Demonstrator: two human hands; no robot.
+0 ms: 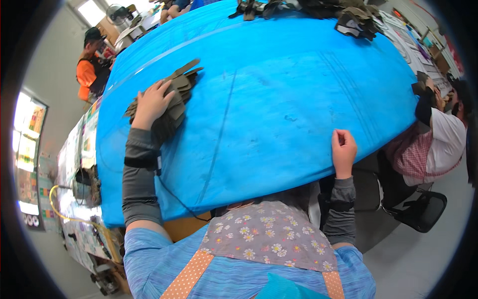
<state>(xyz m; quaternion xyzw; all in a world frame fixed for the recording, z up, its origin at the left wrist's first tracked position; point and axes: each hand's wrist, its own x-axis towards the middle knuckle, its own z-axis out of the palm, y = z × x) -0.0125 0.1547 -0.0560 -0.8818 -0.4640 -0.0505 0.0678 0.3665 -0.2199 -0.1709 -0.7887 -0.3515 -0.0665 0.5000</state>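
A stack of olive-brown, glove-shaped fabric pieces [174, 107] lies on the left part of the blue-covered table [269, 104]. Resting on top of it is my left hand [153, 103], palm down, fingers stretched out and slightly apart. Finger-like strips stick out of the stack at its far right end. Over the table's right front edge, my right hand [344, 147] is raised with thumb and fingertips pressed together. Nothing shows in that pinch, and it touches no piece.
Along the far edge lie more dark and olive pieces [356, 25]. At the right a co-worker [443, 134] handles a dark piece; another person [89, 67] stands at the far left. A black chair [423, 212] is at the lower right. A cable [174, 194] hangs by my left forearm.
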